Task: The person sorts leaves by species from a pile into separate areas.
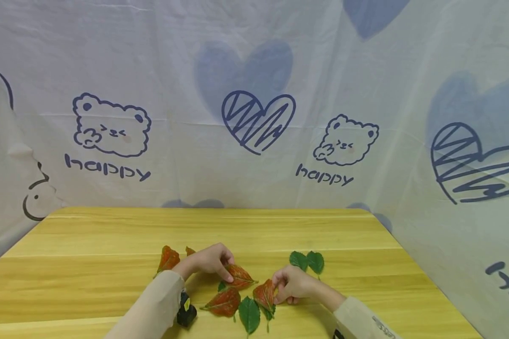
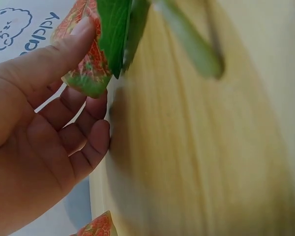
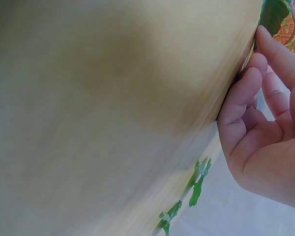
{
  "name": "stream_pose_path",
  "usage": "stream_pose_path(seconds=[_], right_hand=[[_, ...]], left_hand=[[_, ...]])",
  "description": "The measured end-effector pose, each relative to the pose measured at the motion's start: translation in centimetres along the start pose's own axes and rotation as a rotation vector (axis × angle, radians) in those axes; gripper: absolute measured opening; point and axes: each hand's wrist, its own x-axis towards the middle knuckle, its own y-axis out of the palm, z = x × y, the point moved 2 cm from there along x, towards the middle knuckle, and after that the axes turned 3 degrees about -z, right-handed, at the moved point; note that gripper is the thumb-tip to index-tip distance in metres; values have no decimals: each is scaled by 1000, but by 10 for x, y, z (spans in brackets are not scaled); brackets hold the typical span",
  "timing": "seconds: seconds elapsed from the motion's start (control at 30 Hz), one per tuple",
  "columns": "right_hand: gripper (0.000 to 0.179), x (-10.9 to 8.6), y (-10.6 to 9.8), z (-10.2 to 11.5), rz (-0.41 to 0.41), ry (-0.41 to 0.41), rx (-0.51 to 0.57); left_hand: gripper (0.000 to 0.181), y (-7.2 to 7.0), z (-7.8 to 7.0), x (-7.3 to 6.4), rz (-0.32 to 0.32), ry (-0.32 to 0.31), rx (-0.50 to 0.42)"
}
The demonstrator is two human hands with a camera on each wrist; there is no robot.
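Note:
My left hand (image 1: 212,261) pinches a red leaf (image 1: 239,276) by its left end, with the thumb on top. In the left wrist view, the thumb of that hand lies on the red leaf (image 2: 91,54), and a green leaf (image 2: 114,29) shows beside it. The right hand (image 1: 296,285) holds another red leaf (image 1: 264,295) at its right edge, above a partly covered green leaf. Between and below the hands lie a red leaf (image 1: 224,302) and a green leaf (image 1: 249,314). In the right wrist view, curled fingers meet the table by a green leaf (image 3: 274,17).
Two green leaves (image 1: 315,262) lie behind the right hand. Left of the left wrist is a red leaf (image 1: 168,258), with part of another behind the wrist. The wooden table (image 1: 110,235) meets a printed cloth (image 1: 186,179) at the back and right.

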Motion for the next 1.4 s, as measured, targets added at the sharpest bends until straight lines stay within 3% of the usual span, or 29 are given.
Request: stream_pose_path(seconds=[0.1, 0.23, 0.4, 0.7, 0.93, 1.07, 1.27, 1.4], right_hand=[[15, 1, 0, -1, 3, -1, 1], [15, 1, 0, -1, 3, -3, 0], [15, 0, 0, 0, 2, -8, 2], [14, 0, 0, 0, 0, -19, -3], [14, 0, 0, 0, 2, -18, 0], [14, 0, 0, 0, 0, -9, -2], [13, -1, 0, 1, -2, -12, -5], [13, -1, 0, 1, -4, -16, -3]], left_hand=[[34, 1, -2, -1, 11, 8, -18], [24, 0, -4, -1, 29, 12, -67], [14, -1, -3, -1, -1, 14, -87], [9, -2, -2, -2, -111, -49, -191], [39, -8, -1, -4, -216, -12, -205], [45, -13, -3, -7, -306, -3, -216], [32, -24, -11, -11, -400, 46, -246], [15, -29, -15, -14, -445, 60, -190]])
